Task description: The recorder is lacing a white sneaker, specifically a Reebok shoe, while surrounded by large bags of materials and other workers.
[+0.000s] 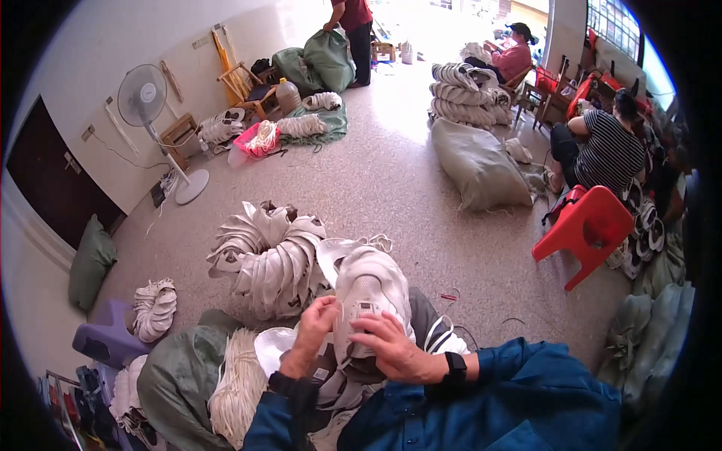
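A white shoe upper (pixel 370 274) lies over my lap, toe end pointing away from me, with a row of eyelets near its opening. My right hand (pixel 391 347) rests across its eyelet part, fingers bent and gripping it. At the upper's left edge, my left hand (pixel 316 331) has thumb and fingertips pinched together on a thin white strand that looks like a shoelace. More white uppers (pixel 274 342) lie beneath and beside my hands. To the left of my left forearm hangs a thick bundle of white shoelaces (pixel 239 383).
A ring of stacked uppers (pixel 278 263) sits on the floor ahead. Nearby are a green sack (pixel 184 376), a purple stool (pixel 111 334), a red chair (pixel 590 233), a large sack (pixel 477 165) and a standing fan (pixel 192 186). Three other people are farther off.
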Demonstrator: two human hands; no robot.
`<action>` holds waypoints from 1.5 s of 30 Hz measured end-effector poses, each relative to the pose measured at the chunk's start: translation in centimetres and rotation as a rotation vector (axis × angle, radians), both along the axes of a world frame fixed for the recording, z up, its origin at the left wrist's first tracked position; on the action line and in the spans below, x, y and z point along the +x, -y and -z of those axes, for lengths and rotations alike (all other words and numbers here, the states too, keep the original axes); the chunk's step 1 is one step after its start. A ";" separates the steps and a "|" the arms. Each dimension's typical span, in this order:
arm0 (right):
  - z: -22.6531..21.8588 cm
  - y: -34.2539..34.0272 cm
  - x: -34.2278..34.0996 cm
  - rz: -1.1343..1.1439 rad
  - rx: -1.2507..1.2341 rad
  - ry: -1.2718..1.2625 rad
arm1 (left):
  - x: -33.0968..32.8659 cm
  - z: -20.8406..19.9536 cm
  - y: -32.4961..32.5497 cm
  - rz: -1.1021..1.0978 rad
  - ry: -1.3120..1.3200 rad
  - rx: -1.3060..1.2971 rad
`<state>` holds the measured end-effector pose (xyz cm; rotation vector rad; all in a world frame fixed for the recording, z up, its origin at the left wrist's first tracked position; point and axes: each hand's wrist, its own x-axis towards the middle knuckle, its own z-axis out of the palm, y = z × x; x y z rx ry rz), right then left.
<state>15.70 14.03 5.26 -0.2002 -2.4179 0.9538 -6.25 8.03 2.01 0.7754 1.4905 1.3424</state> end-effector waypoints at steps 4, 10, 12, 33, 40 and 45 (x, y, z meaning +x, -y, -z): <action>2.7 -2.2 -1.8 0.001 0.003 -0.001 | -0.8 3.5 -0.6 -0.011 -0.449 -0.056; 3.2 -3.5 -2.0 0.054 0.074 -0.011 | 3.0 -4.4 3.0 0.134 -0.796 0.037; 3.5 -3.2 -1.4 0.053 0.080 -0.051 | 6.7 -7.2 4.9 0.102 -1.107 0.082; 10.0 -4.1 8.8 -0.416 -0.249 0.819 | 11.8 -0.1 6.5 0.330 -1.722 0.190; 12.6 -4.7 8.9 -0.525 -0.069 0.669 | 13.6 -1.3 7.7 0.433 -1.626 0.261; 11.8 -4.4 8.7 -0.451 0.064 0.616 | 13.9 -1.7 9.1 0.253 -1.314 0.439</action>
